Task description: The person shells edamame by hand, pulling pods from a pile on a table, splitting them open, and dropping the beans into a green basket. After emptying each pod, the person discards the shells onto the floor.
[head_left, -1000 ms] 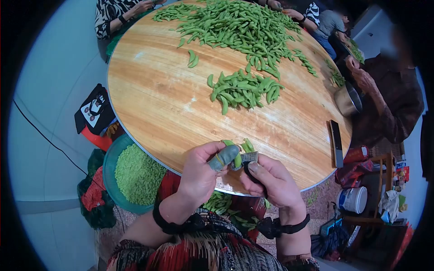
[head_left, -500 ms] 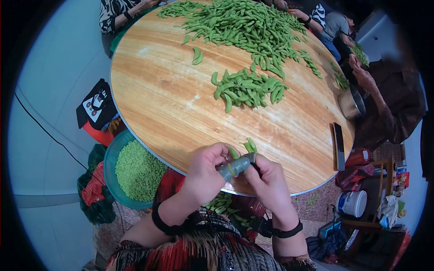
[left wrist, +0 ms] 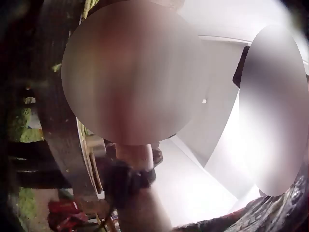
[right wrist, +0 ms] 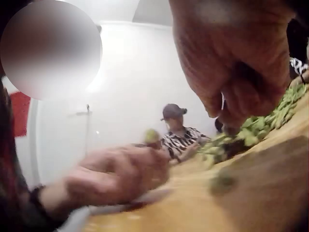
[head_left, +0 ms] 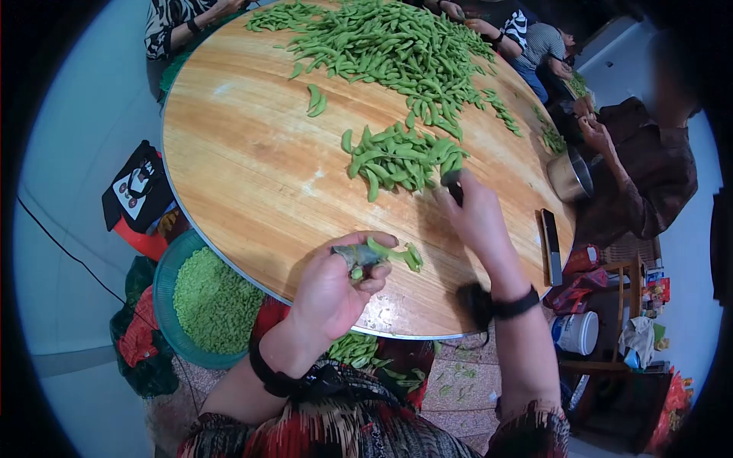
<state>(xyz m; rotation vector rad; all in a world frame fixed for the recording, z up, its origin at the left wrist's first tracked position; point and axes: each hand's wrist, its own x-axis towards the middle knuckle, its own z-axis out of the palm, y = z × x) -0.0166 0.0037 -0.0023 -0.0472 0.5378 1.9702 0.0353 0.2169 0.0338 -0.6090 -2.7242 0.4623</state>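
A: What is seen first, starting with the biggest thing?

B: A round wooden table (head_left: 252,175) is seen from above. A large heap of edamame pods (head_left: 389,46) is spread across its far half, and a smaller pile of pods (head_left: 401,156) lies nearer the middle, with two loose pods (head_left: 314,100) set apart to its left.

A: And around the table?

B: A teal basin (head_left: 162,286) filled with shelled green beans (head_left: 210,298) is placed low at the table's left edge. A steel bowl (head_left: 570,175) is held at the right edge by a seated person in a dark shirt (head_left: 649,175). A black phone (head_left: 551,246) is laid flat near that edge, and a white bucket (head_left: 574,333) stands on the floor below it.

A: How are the hands placed?

B: The left hand (head_left: 336,286) is kept over the near rim of the table. Its fingers are curled round a split pod (head_left: 389,254), which is pinched under a grey-covered thumb and sticks out to the right. The right hand (head_left: 473,214) is stretched out to the smaller pile, well apart from the left. A dark cover is worn on its leading finger, whose tip is touching the pile's near right edge. In the right wrist view the fingertips (right wrist: 231,108) are bent down onto the pods; whether one is already gripped cannot be told.

A: Anything from the left wrist view?

B: Little can be made out there; most of it is blurred.
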